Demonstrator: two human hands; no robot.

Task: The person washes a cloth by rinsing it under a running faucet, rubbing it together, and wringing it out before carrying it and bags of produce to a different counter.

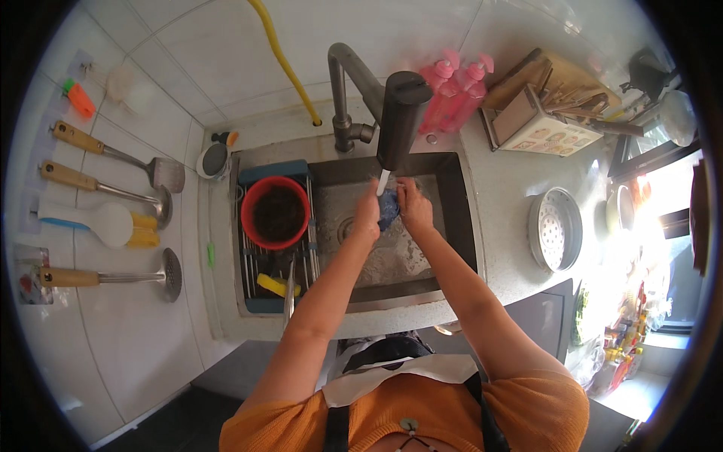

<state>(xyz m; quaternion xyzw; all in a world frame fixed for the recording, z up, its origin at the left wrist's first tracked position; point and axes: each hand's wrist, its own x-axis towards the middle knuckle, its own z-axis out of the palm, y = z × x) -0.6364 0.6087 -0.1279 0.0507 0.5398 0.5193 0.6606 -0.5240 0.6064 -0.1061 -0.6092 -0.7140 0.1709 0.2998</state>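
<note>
Both my hands are over the basin of the sink (467,218), below the dark tap head (405,120). A white stream of water (383,182) runs from the tap onto a small blue, crumpled, cloth-like thing (388,209). From its left side my left hand (368,213) grips it, fingers closed. My right hand (414,208) holds its right side with bent fingers. The hands partly cover it, so I cannot tell its exact kind. Water and some foam lie on the basin floor around the drain.
A red bowl (246,215) with dark contents sits on the rack at the sink's left, near a yellow sponge (277,285). Pink pump bottles (463,98) and a utensil caddy (542,124) stand behind. A perforated metal pan (555,230) lies right; ladles (172,275) hang left.
</note>
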